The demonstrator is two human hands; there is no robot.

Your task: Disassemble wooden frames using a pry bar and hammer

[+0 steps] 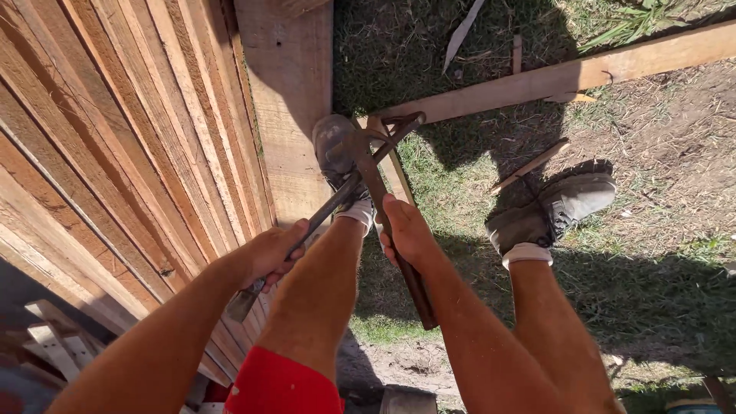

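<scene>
- I see my left hand (270,254) wrapped tight around one handle of a large rusty pair of pincers (373,165), fingers curled fully round the metal.
- My right hand (406,230) grips the other handle, fingers closed over it, thumb on top.
- The two handles spread apart toward me; the tool's head sits above both hands, just in front of my left boot (331,146).
- The pincer head lies against a narrow wooden strip (395,172), right beside that boot; I cannot tell whether it bites a nail.
- My left boot stands on a broad plank (287,100), touching the pincers' left side.
- Left of the pincers runs a wall of slanted wooden slats (130,146).
- Beyond the pincer head, a long timber beam (567,77) lies across the grass (452,176).
- My right boot (563,207), with a white sock, stands on dirt well to the right of the pincers.
- A thin stick (530,165) lies between that boot and the beam.
- Red shorts (280,383) show at the bottom, nearer me than the pincers.
</scene>
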